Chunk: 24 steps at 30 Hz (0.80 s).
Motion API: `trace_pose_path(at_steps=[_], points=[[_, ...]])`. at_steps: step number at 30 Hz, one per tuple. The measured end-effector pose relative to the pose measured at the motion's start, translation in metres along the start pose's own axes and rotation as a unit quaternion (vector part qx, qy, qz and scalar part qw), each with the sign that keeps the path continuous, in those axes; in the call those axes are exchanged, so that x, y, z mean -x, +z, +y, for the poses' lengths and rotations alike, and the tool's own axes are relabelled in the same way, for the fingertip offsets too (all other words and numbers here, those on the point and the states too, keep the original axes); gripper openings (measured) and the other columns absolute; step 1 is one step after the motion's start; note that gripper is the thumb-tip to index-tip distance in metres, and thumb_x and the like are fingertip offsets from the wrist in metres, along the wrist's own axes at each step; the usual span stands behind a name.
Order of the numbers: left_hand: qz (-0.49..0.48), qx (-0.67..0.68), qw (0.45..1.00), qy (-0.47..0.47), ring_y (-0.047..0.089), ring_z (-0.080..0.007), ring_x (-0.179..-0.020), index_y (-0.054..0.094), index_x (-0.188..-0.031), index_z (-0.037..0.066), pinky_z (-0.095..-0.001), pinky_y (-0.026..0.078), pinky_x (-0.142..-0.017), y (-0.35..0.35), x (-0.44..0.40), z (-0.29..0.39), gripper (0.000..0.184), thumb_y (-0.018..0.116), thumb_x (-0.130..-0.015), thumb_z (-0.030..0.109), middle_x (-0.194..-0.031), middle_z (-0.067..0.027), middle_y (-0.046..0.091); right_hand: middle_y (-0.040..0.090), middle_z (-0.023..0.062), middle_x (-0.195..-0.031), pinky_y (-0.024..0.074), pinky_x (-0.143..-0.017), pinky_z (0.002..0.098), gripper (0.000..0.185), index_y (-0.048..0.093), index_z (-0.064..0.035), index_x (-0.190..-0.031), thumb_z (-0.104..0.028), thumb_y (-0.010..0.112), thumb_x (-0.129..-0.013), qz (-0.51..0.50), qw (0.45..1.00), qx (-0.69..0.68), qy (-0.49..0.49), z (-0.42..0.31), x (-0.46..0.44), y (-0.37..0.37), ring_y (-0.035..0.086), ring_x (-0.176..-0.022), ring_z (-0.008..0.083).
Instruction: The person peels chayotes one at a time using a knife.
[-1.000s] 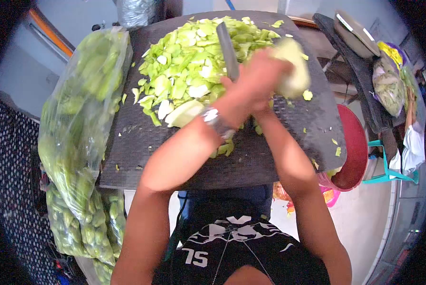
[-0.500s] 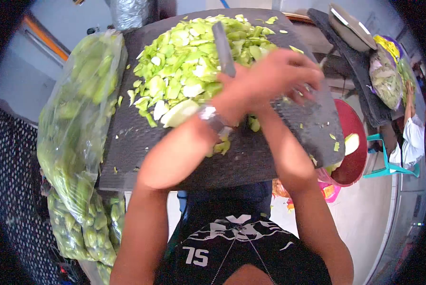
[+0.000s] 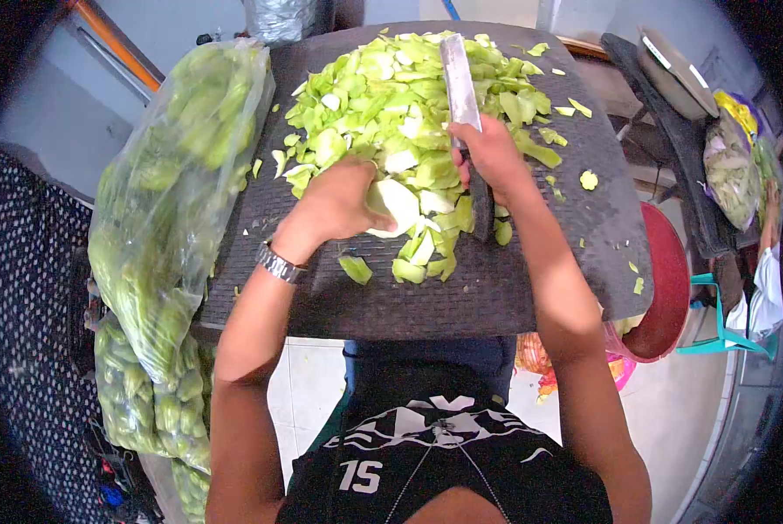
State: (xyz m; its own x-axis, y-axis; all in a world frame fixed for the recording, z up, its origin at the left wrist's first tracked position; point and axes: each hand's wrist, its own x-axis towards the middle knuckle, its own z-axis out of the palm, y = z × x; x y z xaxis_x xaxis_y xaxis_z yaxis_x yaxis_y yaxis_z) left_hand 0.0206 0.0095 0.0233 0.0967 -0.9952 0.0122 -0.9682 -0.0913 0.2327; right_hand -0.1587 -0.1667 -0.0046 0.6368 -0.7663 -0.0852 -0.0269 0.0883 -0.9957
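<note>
My left hand [image 3: 339, 203], with a watch on its wrist, is closed around a pale peeled vegetable that looks like a chayote [image 3: 393, 208], at the near left edge of the pile. In my right hand [image 3: 494, 157] is a knife [image 3: 460, 83], gripped by its dark handle, the broad blade pointing away from me above the pile. Pale green slices and peelings [image 3: 391, 96] are heaped on the dark ridged tabletop [image 3: 339, 306]. Several peelings lie loose below the knife handle, and a single peeling [image 3: 355, 269] lies nearer to me.
A long clear plastic bag of green vegetables [image 3: 178, 166] leans along the table's left edge, with more bagged vegetables [image 3: 151, 397] below. A red tub [image 3: 666, 288] stands at the right under the table edge. Beyond it are a teal stool [image 3: 728, 323] and another person's arm [image 3: 770, 218].
My left hand has come back from across my right arm to the pile's left and closed on the chayote, which lay loose there. The knife stays in my right hand. The view has shifted slightly.
</note>
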Motion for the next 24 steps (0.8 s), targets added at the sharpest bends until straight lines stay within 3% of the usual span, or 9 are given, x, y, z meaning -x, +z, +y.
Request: trace_pose_path(at_steps=[3, 7, 8, 11, 12, 15, 16, 20, 24], points=[[-0.011, 0.081, 0.996, 0.039, 0.068, -0.0435, -0.097, 0.065, -0.111, -0.003, -0.0475, 0.053, -0.085, 0.013, -0.005, 0.011, 0.062, 0.091, -0.069, 0.033, -0.101, -0.0276, 0.070, 0.059, 0.0021, -0.068, 0.0442, -0.040, 0.0287, 0.017, 0.057, -0.0041, -0.103, -0.021, 0.060, -0.100, -0.009, 1.000, 0.019, 0.005, -0.001, 0.003, 0.005, 0.053, -0.045, 0.0116], [-0.043, 0.101, 0.994, 0.020, 0.068, -0.0430, -0.099, 0.064, -0.114, -0.001, -0.0462, 0.054, -0.084, 0.013, -0.009, 0.032, 0.058, 0.091, -0.070, 0.026, -0.103, -0.0277, 0.070, 0.058, 0.0006, -0.066, 0.0428, -0.042, 0.0277, 0.022, 0.059, -0.0043, -0.100, -0.024, 0.067, -0.097, -0.048, 0.996, 0.075, -0.006, -0.001, 0.008, 0.008, 0.053, -0.045, 0.0099], [-0.043, 0.119, 0.992, 0.006, 0.071, -0.0353, -0.097, 0.065, -0.117, 0.002, -0.0412, 0.055, -0.085, 0.015, -0.010, 0.030, 0.057, 0.091, -0.071, 0.022, -0.103, -0.0203, 0.073, 0.058, 0.0002, -0.066, 0.0420, -0.042, 0.0273, 0.024, 0.061, -0.0042, -0.099, -0.026, 0.070, -0.096, -0.076, 0.992, 0.096, -0.008, -0.001, 0.009, 0.008, 0.053, -0.045, 0.0094], [0.040, 0.331, 0.943, 0.023, 0.072, -0.0334, -0.088, 0.066, -0.111, -0.002, -0.0397, 0.054, -0.085, 0.035, -0.014, 0.008, 0.053, 0.091, -0.070, 0.020, -0.093, -0.0185, 0.074, 0.058, -0.0007, -0.065, 0.0396, -0.043, 0.0261, 0.029, 0.065, -0.0042, -0.094, -0.031, 0.076, -0.092, -0.158, 0.981, 0.115, -0.003, -0.004, 0.014, 0.009, 0.052, -0.046, 0.0084], [0.005, 0.402, 0.916, -0.012, 0.070, -0.0221, -0.085, 0.069, -0.107, -0.001, -0.0343, 0.053, -0.082, 0.018, -0.011, 0.016, 0.046, 0.091, -0.070, 0.016, -0.091, -0.0120, 0.074, 0.058, -0.0009, -0.065, 0.0388, -0.043, 0.0256, 0.031, 0.066, -0.0042, -0.093, -0.033, 0.078, -0.091, -0.184, 0.976, 0.114, 0.002, -0.005, 0.017, 0.010, 0.052, -0.046, 0.0081], [-0.071, 0.414, 0.907, -0.030, 0.066, -0.0155, -0.083, 0.070, -0.101, -0.001, -0.0315, 0.052, -0.078, 0.002, -0.014, 0.005, 0.040, 0.091, -0.070, 0.011, -0.090, -0.0074, 0.073, 0.058, -0.0008, -0.064, 0.0380, -0.043, 0.0248, 0.033, 0.069, -0.0037, -0.091, -0.034, 0.080, -0.089, -0.197, 0.976, 0.088, 0.010, -0.007, 0.018, 0.011, 0.052, -0.046, 0.0076], [-0.065, 0.400, 0.914, -0.026, 0.063, -0.0116, -0.078, 0.070, -0.095, -0.001, -0.0288, 0.050, -0.071, -0.004, -0.015, 0.003, 0.035, 0.091, -0.070, 0.010, -0.086, -0.0036, 0.071, 0.058, -0.0009, -0.064, 0.0379, -0.043, 0.0246, 0.033, 0.068, -0.0038, -0.090, -0.035, 0.081, -0.088, -0.208, 0.974, 0.088, 0.013, -0.008, 0.017, 0.009, 0.052, -0.047, 0.0074], [-0.085, 0.400, 0.909, -0.077, 0.059, -0.0074, -0.071, 0.073, -0.090, -0.002, -0.0258, 0.045, -0.063, -0.038, -0.013, 0.003, 0.027, 0.090, -0.071, 0.007, -0.080, 0.0011, 0.068, 0.060, -0.0003, -0.064, 0.0399, -0.043, 0.0250, 0.035, 0.067, -0.0050, -0.081, -0.036, 0.083, -0.086, -0.225, 0.971, 0.066, 0.044, -0.007, 0.014, 0.004, 0.054, -0.046, 0.0084], [-0.016, 0.432, 0.900, -0.057, 0.067, -0.0080, -0.078, 0.072, -0.111, 0.000, -0.0246, 0.053, -0.068, -0.043, -0.017, -0.015, 0.037, 0.086, -0.078, 0.005, -0.095, -0.0013, 0.075, 0.059, -0.0011, -0.063, 0.0414, -0.043, 0.0247, 0.038, 0.065, -0.0070, -0.078, -0.039, 0.083, -0.086, -0.210, 0.974, -0.023, 0.081, -0.009, 0.016, 0.008, 0.054, -0.046, 0.0092]])
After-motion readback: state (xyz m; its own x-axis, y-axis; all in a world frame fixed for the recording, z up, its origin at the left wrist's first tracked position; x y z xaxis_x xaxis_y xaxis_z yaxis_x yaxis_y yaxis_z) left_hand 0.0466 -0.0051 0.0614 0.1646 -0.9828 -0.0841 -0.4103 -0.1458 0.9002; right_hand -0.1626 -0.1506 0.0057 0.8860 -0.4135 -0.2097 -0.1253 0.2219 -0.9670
